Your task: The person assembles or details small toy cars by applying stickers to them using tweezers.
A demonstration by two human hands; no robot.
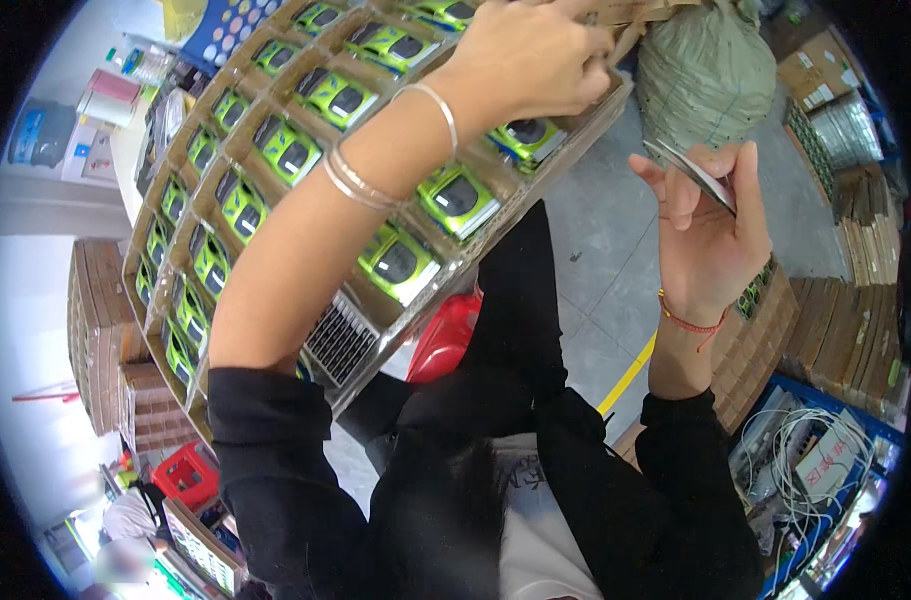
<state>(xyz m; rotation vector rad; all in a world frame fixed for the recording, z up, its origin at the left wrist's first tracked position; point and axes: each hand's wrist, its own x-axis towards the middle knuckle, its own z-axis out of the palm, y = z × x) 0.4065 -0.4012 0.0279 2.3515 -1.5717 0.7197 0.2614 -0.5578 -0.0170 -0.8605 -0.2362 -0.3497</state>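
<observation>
The divided tray [587, 118] slants across the view, its cells probably separating the green toy cars [460, 203] against scratches. The left hand [525, 65] is over its right end, grip I cannot tell; the right hand [710, 235] pinches a slim metal tool [713, 187].

The bare left forearm [315, 220] slants up and rightward to the left hand [525, 60], back uppermost with fingers [593, 82] partly bent, while the right forearm [683, 355] rises steeply to the right hand [703, 225], palm upturned, its fingers curled in a grip.
</observation>
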